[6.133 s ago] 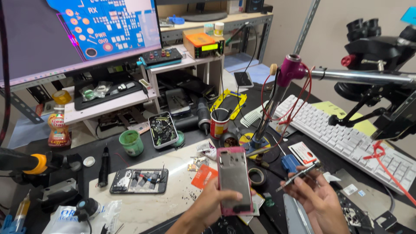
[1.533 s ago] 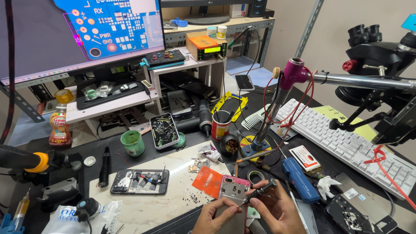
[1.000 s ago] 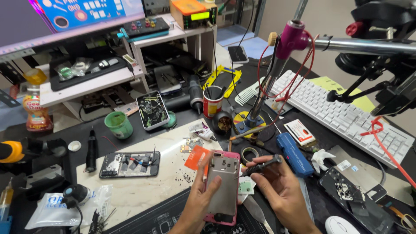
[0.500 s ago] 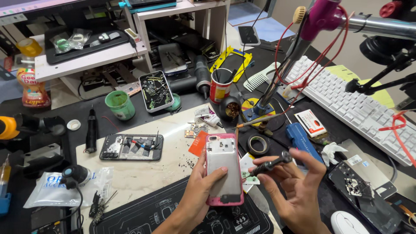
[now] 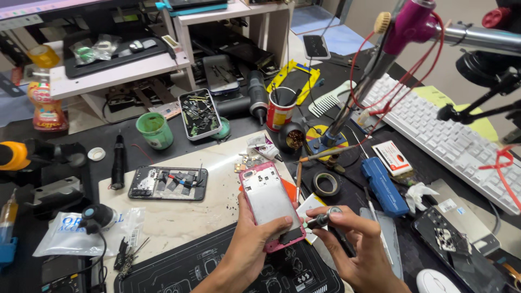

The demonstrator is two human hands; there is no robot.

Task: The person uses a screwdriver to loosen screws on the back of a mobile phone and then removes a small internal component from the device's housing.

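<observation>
Far left of the desk: one orange-capped sauce bottle (image 5: 48, 103) and one orange-handled tool (image 5: 13, 155); nearer, one syringe (image 5: 6, 217).
Left, near: one clear plastic bag (image 5: 70, 234) with a black round tool lying on it.
Left of centre: one green cup (image 5: 154, 129), one black pen-shaped tool (image 5: 118, 161), and one opened phone (image 5: 168, 182) lying flat with its insides showing.
Behind centre: one second opened phone (image 5: 199, 113) propped upright beside the green cup.
Left hand (image 5: 255, 249): fingers curled around the lower end of one pink-framed phone (image 5: 271, 203), thumb pressed on its pale back panel; the phone is held just above the black work mat (image 5: 206, 268), near centre of the desk.
Right hand (image 5: 353, 244): fingers closed in a pinch on one small dark screwdriver (image 5: 320, 218), its tip touching the phone's lower right edge.
Centre, far: one red tin (image 5: 281, 111) holding tools, one roll of black tape (image 5: 326, 184).
Right of centre: one blue block-shaped tool (image 5: 384, 186), one magenta-headed stand (image 5: 412, 24) with red wires.
Far right: one white keyboard (image 5: 456, 141), one dismantled dark phone (image 5: 456, 244), one white mouse (image 5: 437, 282).
</observation>
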